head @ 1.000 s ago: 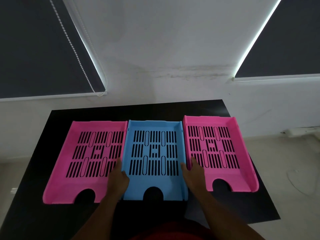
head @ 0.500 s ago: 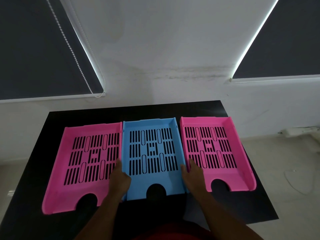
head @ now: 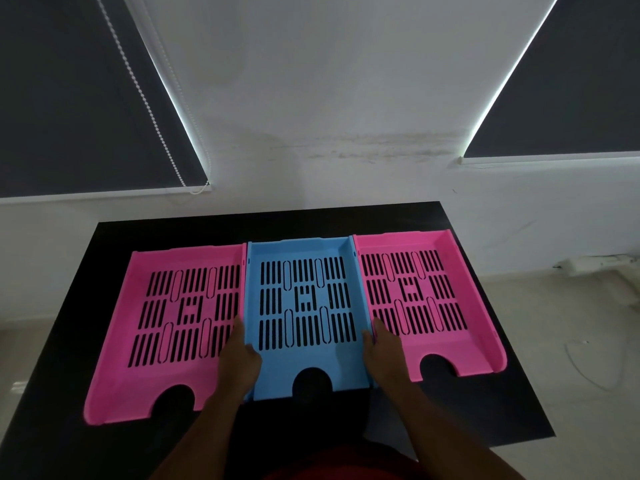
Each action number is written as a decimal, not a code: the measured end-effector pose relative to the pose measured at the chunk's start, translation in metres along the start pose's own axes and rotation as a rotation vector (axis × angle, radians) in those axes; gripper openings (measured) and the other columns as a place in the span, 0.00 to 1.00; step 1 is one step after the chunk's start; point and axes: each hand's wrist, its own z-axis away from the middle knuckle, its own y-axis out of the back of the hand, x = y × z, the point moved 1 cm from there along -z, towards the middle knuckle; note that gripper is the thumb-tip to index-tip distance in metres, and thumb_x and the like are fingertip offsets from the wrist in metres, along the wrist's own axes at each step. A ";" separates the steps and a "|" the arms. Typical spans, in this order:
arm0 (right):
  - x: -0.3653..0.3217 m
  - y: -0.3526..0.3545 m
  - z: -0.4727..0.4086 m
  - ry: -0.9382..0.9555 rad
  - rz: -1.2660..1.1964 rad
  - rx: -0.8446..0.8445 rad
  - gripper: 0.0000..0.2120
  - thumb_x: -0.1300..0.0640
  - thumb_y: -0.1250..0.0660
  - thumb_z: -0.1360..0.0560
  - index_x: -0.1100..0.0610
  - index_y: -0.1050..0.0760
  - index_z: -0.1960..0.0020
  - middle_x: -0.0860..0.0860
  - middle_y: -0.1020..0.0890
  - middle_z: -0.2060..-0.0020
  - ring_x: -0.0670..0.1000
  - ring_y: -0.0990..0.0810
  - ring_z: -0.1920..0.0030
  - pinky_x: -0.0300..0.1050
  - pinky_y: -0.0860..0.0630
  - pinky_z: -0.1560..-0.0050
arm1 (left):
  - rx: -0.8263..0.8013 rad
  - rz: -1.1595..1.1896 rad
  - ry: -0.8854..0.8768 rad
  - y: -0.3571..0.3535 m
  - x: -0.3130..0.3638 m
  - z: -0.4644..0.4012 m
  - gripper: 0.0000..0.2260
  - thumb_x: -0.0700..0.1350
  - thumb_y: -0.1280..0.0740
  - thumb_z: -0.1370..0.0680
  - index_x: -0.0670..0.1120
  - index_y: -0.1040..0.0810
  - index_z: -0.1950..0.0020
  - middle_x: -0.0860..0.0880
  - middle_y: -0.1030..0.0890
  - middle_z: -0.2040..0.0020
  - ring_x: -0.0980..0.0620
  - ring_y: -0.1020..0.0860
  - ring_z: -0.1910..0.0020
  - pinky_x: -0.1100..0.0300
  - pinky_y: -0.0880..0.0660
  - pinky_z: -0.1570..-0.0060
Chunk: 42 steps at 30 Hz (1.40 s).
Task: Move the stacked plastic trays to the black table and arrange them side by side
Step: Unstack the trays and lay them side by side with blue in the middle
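Three slotted plastic trays lie side by side on the black table. The blue tray is in the middle, with a pink tray touching its left wall and another pink tray touching its right wall. My left hand grips the blue tray's left wall near the front. On the right wall, at about the same depth, rests my right hand, also gripping. Each hand's fingers lie over the neighbouring pink tray.
A white wall rises just behind the table, with dark roller blinds at left and right and a bead cord hanging at the left. Pale floor lies to the right of the table's edge.
The blue tray has slid away from me between the two pink ones, its back wall now level with theirs. Both hands moved forward with it.
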 end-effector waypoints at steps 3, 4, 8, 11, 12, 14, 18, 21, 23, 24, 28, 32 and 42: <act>0.001 -0.002 0.000 0.010 0.022 0.013 0.07 0.59 0.40 0.17 0.60 0.27 0.44 0.55 0.18 0.59 0.50 0.17 0.62 0.43 0.17 0.63 | -0.016 -0.006 -0.017 -0.001 -0.001 0.002 0.32 0.34 0.43 0.18 0.49 0.55 0.19 0.39 0.38 0.22 0.56 0.31 0.72 0.66 0.31 0.74; 0.001 -0.003 0.000 0.010 0.030 0.020 0.07 0.59 0.41 0.17 0.61 0.27 0.43 0.54 0.19 0.60 0.48 0.19 0.64 0.38 0.20 0.66 | -0.020 -0.004 -0.023 -0.001 -0.002 0.002 0.32 0.34 0.43 0.18 0.49 0.55 0.19 0.39 0.40 0.21 0.53 0.27 0.69 0.65 0.29 0.71; -0.002 -0.005 0.001 0.017 0.053 0.058 0.08 0.61 0.41 0.17 0.62 0.28 0.41 0.49 0.24 0.65 0.42 0.27 0.70 0.31 0.29 0.74 | -0.031 0.009 -0.022 0.000 0.002 0.006 0.31 0.34 0.43 0.18 0.47 0.54 0.19 0.40 0.36 0.22 0.56 0.27 0.65 0.65 0.29 0.67; -0.003 -0.005 -0.003 0.021 0.062 0.066 0.09 0.61 0.41 0.17 0.63 0.28 0.40 0.52 0.23 0.65 0.44 0.26 0.70 0.33 0.29 0.73 | -0.042 0.002 -0.023 0.002 0.010 0.007 0.31 0.34 0.43 0.18 0.46 0.54 0.19 0.42 0.41 0.20 0.62 0.30 0.63 0.70 0.34 0.66; -0.003 -0.005 -0.005 0.016 0.065 0.065 0.09 0.61 0.41 0.17 0.63 0.28 0.40 0.53 0.23 0.64 0.45 0.26 0.70 0.34 0.29 0.72 | -0.040 0.001 -0.028 0.003 0.011 0.006 0.31 0.34 0.43 0.18 0.46 0.54 0.19 0.43 0.43 0.20 0.59 0.24 0.54 0.71 0.32 0.60; -0.004 -0.005 -0.011 0.011 0.060 0.072 0.08 0.61 0.41 0.17 0.63 0.28 0.41 0.52 0.23 0.64 0.45 0.26 0.70 0.35 0.29 0.71 | -0.040 0.005 -0.031 0.004 0.015 0.005 0.31 0.34 0.43 0.18 0.47 0.55 0.19 0.43 0.45 0.19 0.46 0.29 0.29 0.66 0.33 0.40; -0.012 -0.004 -0.028 0.010 0.053 0.063 0.03 0.61 0.41 0.17 0.58 0.30 0.46 0.50 0.25 0.65 0.44 0.27 0.70 0.33 0.31 0.72 | -0.078 0.036 -0.009 0.004 0.021 -0.012 0.31 0.34 0.44 0.18 0.48 0.55 0.19 0.44 0.45 0.19 0.59 0.24 0.48 0.72 0.31 0.57; -0.019 -0.002 -0.031 0.026 0.054 0.079 0.03 0.62 0.41 0.17 0.57 0.30 0.48 0.50 0.26 0.66 0.44 0.29 0.71 0.34 0.31 0.72 | -0.069 0.047 -0.015 0.003 0.024 -0.019 0.32 0.35 0.43 0.18 0.50 0.56 0.20 0.43 0.45 0.19 0.59 0.24 0.56 0.69 0.31 0.61; -0.022 -0.003 -0.039 0.026 0.057 0.078 0.03 0.62 0.41 0.17 0.58 0.29 0.48 0.49 0.27 0.67 0.44 0.29 0.71 0.34 0.32 0.72 | -0.068 0.035 -0.005 0.003 0.029 -0.027 0.31 0.35 0.43 0.17 0.49 0.55 0.19 0.43 0.44 0.19 0.63 0.31 0.63 0.69 0.33 0.67; -0.024 -0.003 -0.044 0.023 0.058 0.078 0.03 0.62 0.41 0.17 0.59 0.29 0.48 0.49 0.27 0.67 0.43 0.29 0.70 0.33 0.32 0.72 | -0.068 0.034 0.001 0.003 0.032 -0.030 0.31 0.35 0.44 0.17 0.49 0.55 0.19 0.43 0.44 0.19 0.64 0.33 0.65 0.69 0.34 0.69; -0.033 -0.002 -0.061 0.006 0.044 0.067 0.03 0.62 0.41 0.17 0.59 0.29 0.48 0.49 0.26 0.66 0.44 0.28 0.70 0.34 0.30 0.71 | -0.049 0.012 -0.006 0.004 0.038 -0.048 0.32 0.34 0.43 0.18 0.49 0.55 0.19 0.43 0.45 0.19 0.48 0.23 0.39 0.69 0.32 0.59; -0.038 -0.003 -0.070 -0.001 0.035 0.069 0.03 0.62 0.41 0.17 0.59 0.29 0.47 0.49 0.26 0.66 0.44 0.28 0.70 0.34 0.30 0.72 | -0.032 -0.035 -0.016 0.000 0.037 -0.063 0.32 0.34 0.43 0.18 0.49 0.55 0.19 0.42 0.43 0.20 0.41 0.21 0.42 0.67 0.31 0.62; -0.044 0.000 -0.069 -0.011 0.011 0.080 0.06 0.62 0.41 0.17 0.62 0.28 0.44 0.54 0.21 0.61 0.53 0.20 0.63 0.45 0.19 0.64 | -0.056 -0.024 -0.003 -0.001 0.035 -0.070 0.31 0.38 0.43 0.17 0.51 0.55 0.19 0.39 0.35 0.24 0.52 0.25 0.66 0.64 0.27 0.68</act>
